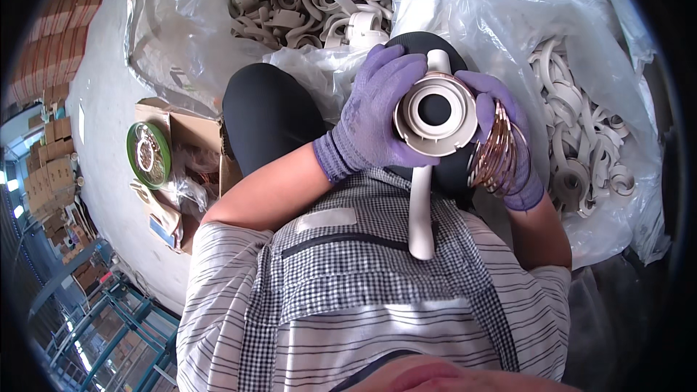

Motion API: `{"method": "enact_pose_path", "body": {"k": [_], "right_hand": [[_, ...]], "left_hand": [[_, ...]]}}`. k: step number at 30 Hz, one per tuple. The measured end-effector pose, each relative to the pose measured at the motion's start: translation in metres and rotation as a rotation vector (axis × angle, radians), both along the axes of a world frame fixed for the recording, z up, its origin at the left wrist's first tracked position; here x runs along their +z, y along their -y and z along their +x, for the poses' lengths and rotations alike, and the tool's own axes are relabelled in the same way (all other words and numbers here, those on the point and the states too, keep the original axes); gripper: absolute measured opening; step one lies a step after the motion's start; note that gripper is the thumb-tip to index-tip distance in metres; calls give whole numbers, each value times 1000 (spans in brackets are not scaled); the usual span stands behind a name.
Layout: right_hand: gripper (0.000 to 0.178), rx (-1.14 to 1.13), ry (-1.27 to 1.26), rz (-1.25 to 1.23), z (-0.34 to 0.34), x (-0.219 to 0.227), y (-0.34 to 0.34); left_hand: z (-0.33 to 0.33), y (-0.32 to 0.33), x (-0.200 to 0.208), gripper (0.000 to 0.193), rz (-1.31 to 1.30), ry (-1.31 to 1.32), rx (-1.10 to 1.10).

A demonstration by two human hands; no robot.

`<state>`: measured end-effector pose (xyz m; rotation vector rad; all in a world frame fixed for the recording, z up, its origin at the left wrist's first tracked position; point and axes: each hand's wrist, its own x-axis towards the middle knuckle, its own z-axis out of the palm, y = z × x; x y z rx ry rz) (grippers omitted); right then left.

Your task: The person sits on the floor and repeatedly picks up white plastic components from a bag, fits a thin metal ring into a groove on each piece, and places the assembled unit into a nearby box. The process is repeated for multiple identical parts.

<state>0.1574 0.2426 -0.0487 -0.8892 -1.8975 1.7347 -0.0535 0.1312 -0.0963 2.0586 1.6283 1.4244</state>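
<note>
Striped shirt [363, 337] lies below an illegible apron label [328, 219]. My left grip [372, 110] clasps a handled ring [414, 131]; right grip [523, 156], that plus brown loops [495, 151].

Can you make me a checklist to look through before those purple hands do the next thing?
1. Purple-gloved left hand grips the round beige plastic part: ok.
2. Its open round face shows toward the camera: ok.
3. Purple-gloved right hand carries nothing extra: not ok, a bundle of thin brown rings hangs at it.
4. Right fingers press the part's rim: cannot tell.
5. Long beige handle clear of the black-and-white checked apron: cannot tell.
</note>
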Motion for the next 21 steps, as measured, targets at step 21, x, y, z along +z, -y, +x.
{"method": "enact_pose_path", "body": {"k": [21], "right_hand": [[26, -16, 13, -104, -14, 10, -22]], "left_hand": [[1, -10, 16, 110, -120, 67, -104]]}}
